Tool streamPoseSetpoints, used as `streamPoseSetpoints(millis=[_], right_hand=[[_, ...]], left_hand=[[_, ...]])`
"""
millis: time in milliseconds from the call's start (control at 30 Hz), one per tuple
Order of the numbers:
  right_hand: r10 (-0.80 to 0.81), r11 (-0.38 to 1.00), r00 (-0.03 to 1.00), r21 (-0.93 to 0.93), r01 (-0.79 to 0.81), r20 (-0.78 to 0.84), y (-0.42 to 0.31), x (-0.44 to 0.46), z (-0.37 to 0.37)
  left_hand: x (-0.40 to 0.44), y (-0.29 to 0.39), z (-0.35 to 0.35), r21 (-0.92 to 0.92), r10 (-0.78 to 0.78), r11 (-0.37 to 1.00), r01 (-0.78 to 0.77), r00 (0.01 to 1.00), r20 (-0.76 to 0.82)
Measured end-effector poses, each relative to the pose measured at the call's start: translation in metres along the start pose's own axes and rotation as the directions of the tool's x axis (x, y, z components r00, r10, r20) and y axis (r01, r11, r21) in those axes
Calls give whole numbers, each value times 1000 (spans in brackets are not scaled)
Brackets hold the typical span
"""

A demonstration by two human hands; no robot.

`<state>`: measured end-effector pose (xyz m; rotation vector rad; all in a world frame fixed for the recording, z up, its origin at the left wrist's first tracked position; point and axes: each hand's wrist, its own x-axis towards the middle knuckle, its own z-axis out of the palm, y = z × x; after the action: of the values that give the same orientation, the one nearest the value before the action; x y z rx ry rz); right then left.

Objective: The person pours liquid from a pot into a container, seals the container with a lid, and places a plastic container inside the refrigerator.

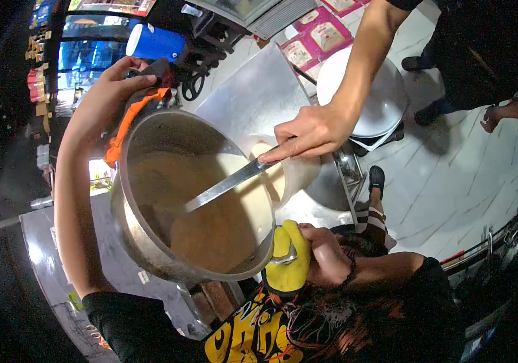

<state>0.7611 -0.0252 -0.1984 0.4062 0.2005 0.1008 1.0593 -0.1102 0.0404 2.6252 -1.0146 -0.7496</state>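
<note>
Pot (129, 233) prob. needed steady tilt twd 3 o'clock, L hand (123, 78) clutching orange-edged cloth (133, 115) @ 11, R hand (328, 257) yellow cloth (283, 275) @ 4.

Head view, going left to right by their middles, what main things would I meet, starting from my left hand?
Your left hand → the large metal pot → the yellow cloth → your right hand → the round white object → the black shoe at top right.
</note>
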Motion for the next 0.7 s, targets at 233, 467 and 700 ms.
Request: streamPoseSetpoints(millis=[233,467,700], right_hand=[[-16,999,998,39,18,-60,2,4,2],[10,1000,982,-4,-11,-190,0,3,7],[-15,997,996,-77,8,-90,-2,3,-2]], left_hand=[[-5,1,-1,28,-73,997,73,997,-2],[-7,-1,1,94,-23,995,26,999,-32],[2,1,3,121,14,993,-15,1000,13]])
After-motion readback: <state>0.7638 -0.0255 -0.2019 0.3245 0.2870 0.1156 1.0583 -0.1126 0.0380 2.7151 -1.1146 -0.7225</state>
